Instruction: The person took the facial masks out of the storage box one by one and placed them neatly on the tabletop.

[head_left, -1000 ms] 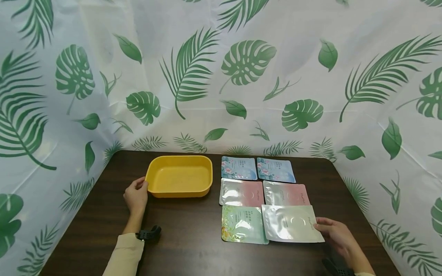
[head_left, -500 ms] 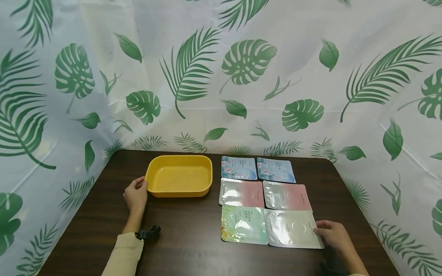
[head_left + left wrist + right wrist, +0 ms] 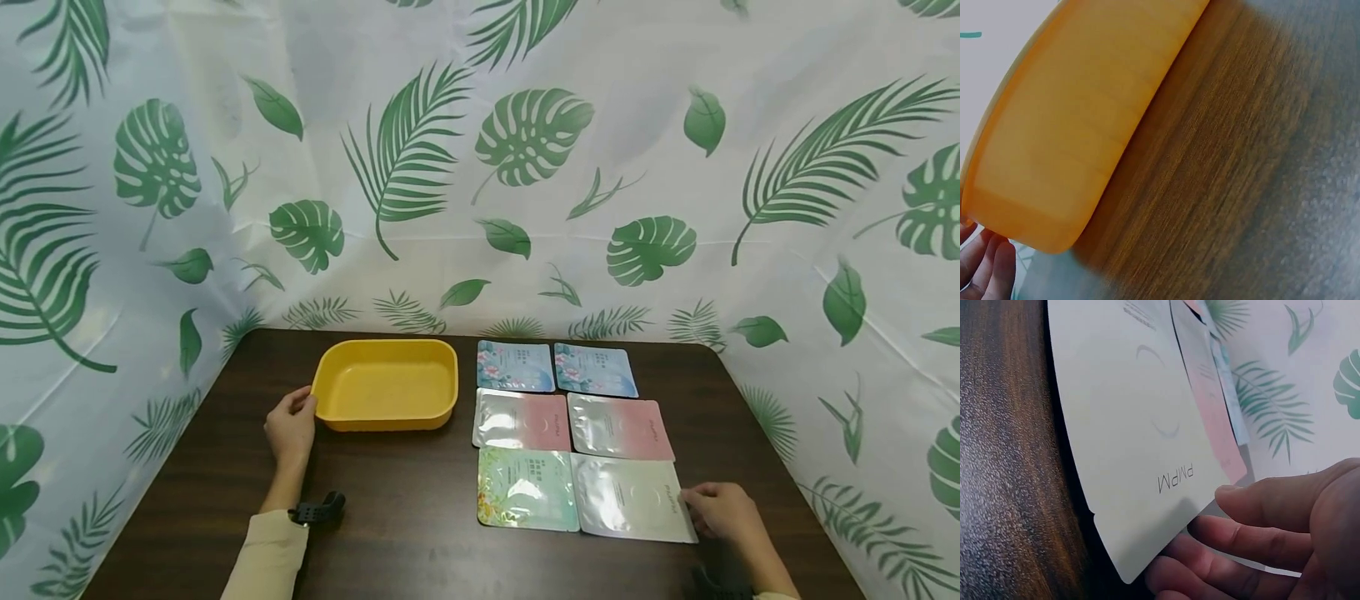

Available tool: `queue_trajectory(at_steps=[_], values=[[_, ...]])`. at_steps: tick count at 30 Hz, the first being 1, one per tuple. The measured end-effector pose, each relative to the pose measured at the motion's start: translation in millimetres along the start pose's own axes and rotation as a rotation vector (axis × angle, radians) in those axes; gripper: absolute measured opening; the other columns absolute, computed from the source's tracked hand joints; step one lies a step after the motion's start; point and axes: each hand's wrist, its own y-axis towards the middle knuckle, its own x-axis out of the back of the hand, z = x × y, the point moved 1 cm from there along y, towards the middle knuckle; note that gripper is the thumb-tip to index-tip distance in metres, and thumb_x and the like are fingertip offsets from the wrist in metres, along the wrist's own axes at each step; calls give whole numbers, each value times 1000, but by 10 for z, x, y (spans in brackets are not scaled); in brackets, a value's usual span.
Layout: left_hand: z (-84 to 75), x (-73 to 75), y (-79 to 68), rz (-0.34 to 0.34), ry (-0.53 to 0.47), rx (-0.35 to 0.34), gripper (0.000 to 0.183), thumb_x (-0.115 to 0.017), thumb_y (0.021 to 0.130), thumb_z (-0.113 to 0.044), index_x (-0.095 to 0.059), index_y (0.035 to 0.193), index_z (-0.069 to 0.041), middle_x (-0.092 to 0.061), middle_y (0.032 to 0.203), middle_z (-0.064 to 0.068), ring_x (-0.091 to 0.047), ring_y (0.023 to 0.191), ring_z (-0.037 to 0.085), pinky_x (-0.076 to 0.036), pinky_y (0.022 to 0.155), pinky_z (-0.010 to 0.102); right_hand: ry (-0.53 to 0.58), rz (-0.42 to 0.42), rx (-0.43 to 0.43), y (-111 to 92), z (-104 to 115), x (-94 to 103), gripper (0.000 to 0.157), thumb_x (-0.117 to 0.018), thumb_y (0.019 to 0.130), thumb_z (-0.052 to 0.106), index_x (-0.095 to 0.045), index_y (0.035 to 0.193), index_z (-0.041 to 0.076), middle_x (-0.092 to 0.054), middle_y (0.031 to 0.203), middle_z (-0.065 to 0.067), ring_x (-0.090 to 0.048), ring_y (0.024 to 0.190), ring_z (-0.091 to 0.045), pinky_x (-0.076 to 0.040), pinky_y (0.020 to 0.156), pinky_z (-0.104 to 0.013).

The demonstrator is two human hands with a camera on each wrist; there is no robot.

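In the head view my right hand point(image 3: 726, 510) pinches the right edge of a pale silver-green sheet mask packet point(image 3: 632, 497). The right wrist view shows the thumb on top of this packet point(image 3: 1129, 425), with fingers under its edge. The packet lies at the front right of a grid of packets, beside a green floral one point(image 3: 527, 490). My left hand point(image 3: 290, 427) holds the left end of a yellow plastic tray point(image 3: 386, 422). Only fingertips point(image 3: 1000, 269) show by the tray's corner in the left wrist view; the thumb's contact is hidden there.
Behind the front packets lie two pink-and-silver packets point(image 3: 520, 420) and, at the back, two blue floral packets point(image 3: 516, 367). Everything rests on a dark wooden table point(image 3: 420, 517). A leaf-patterned white curtain point(image 3: 555, 250) hangs behind and along the sides.
My right hand has brought the pale packet down and slightly towards me, so it lies nearly flat, lined up beside the green one. The left hand and the tray have stayed put.
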Motion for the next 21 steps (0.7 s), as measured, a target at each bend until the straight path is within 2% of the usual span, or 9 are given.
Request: queue_trajectory(at_steps=[3,5,8,14,17,21], values=[[4,20,0,13,4,-2,29,-59,93,-21,-72,114,-6,-73,107,16,-48,68,-14,-37,57,3,-21,6,-8,9,28,9,39,-57,93,19,-62,101,-18,-67,70,-9,-63,62,-18,-56,57,-35],[4,27,-3,23,10,-3,30,-59,93,-22,-71,115,-7,-72,107,16,-47,69,-14,-37,58,3,-24,6,-13,23,37,14,39,-56,94,19,-62,101,-18,-66,68,-7,-62,62,-17,-56,57,-34],[0,29,-6,36,21,-8,30,-57,94,-22,-70,117,-7,-72,108,16,-52,75,-5,-37,58,3,-10,5,-4,53,34,25,40,-56,94,20,-62,101,-18,-66,66,-5,-61,60,-17,-56,56,-34],[8,33,7,58,23,-14,32,-56,95,-21,-68,119,-5,-70,111,18,-64,94,23,-35,59,0,22,-2,26,126,51,83,42,-55,95,22,-61,101,-19,-67,68,-9,-62,61,-17,-57,59,-37],[12,43,15,78,23,-21,32,-56,95,-22,-68,120,-4,-70,112,19,-65,99,28,-34,59,0,15,-15,37,151,89,139,43,-54,95,22,-59,103,-20,-69,71,-12,-63,63,-18,-58,60,-38],[-10,58,15,93,27,-27,33,-56,96,-22,-67,121,-4,-70,113,20,-65,101,28,-34,60,-1,22,-36,65,205,158,200,44,-53,96,23,-59,106,-20,-69,74,-13,-63,66,-17,-58,61,-37]])
